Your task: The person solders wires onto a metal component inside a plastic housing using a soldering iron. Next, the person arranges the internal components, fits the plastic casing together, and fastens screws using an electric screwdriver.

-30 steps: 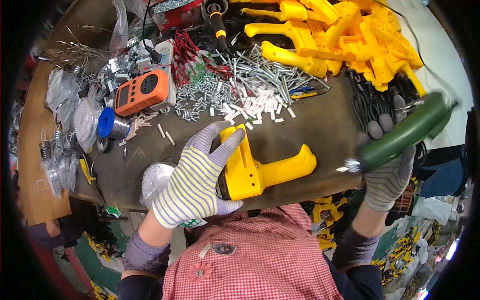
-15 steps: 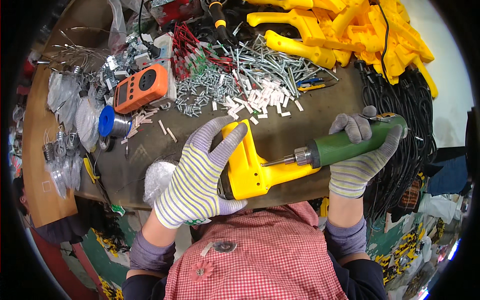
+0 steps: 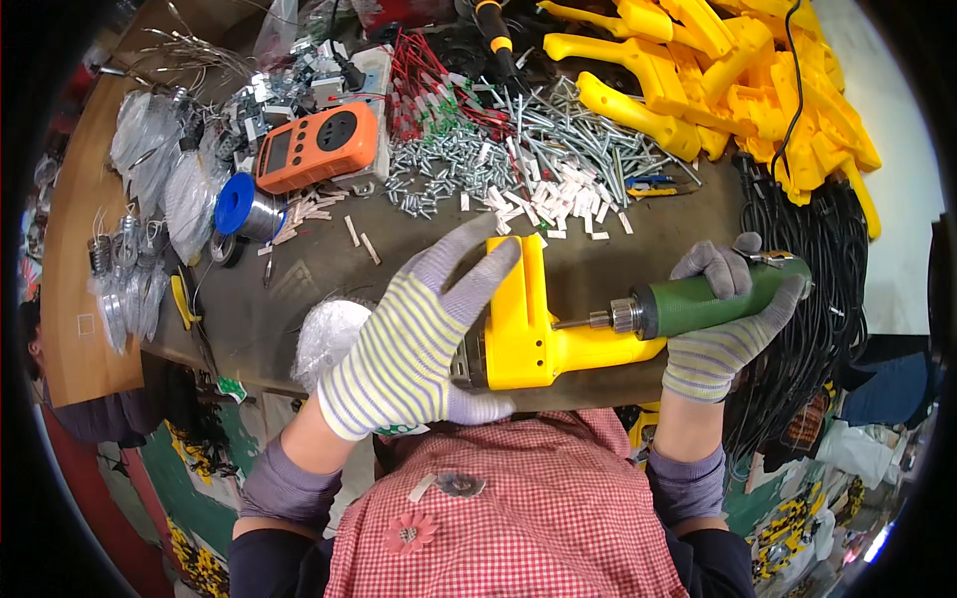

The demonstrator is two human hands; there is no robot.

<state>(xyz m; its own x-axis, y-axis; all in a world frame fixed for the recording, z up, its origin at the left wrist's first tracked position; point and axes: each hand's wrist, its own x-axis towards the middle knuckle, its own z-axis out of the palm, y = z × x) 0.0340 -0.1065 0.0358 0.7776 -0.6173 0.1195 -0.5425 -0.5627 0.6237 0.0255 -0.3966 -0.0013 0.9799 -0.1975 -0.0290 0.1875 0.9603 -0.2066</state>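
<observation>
My left hand, in a striped knit glove, grips a yellow plastic gun-shaped housing that lies on the dark workbench near its front edge. My right hand, in a grey and striped glove, holds a green electric screwdriver. Its metal bit points left and touches the housing near the handle.
Silver screws and small white pieces are heaped behind the housing. A stack of yellow housings fills the back right. An orange meter, a blue wire spool and bags of parts lie at left. Black cables hang at right.
My right hand brought the green screwdriver down and leftward from the table's right edge until its bit met the yellow housing. My left hand stayed on the housing.
</observation>
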